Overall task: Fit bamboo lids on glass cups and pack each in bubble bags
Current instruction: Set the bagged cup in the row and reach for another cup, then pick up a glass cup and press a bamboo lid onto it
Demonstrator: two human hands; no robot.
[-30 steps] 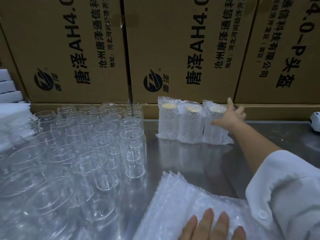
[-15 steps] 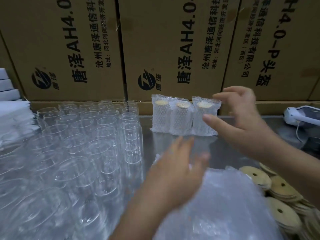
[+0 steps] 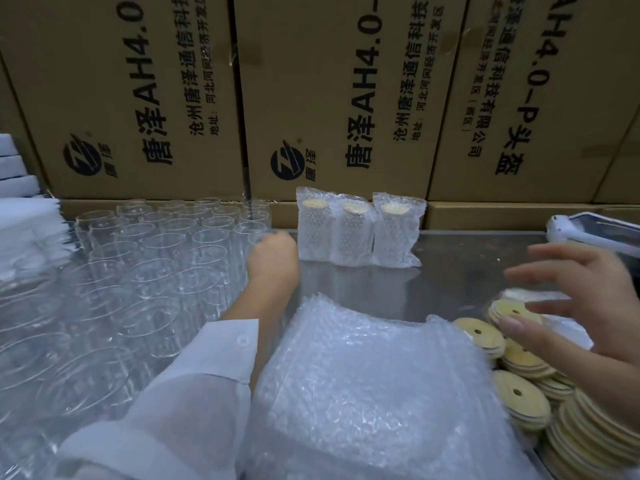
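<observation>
- Left hand [image 3: 273, 252], in the head view, is curled at the right edge of the block of clear upright glass cups [image 3: 162, 258]; its fingers lie on the far side, so I cannot tell whether they already close on the nearest cup [image 3: 254, 233] or only touch it.
- Right hand [image 3: 585, 303] is spread and grasps nothing; it hovers just above the pile of round pale bamboo lids with a centre hole [image 3: 519, 396] at the right of the steel table [image 3: 460, 268].
- Each hand is therefore the nearer one to its own part: cups to the left, lids to the right, and the stack of flat bubble bags [image 3: 374, 386] lies between them, close to the person.
- Cups stand with the long axis vertical and mouth up, so I judge that a lid must come down flat from above.
- Three packed cups in bubble bags [image 3: 358, 232] stand at the back, against the brown cartons [image 3: 329, 98].
</observation>
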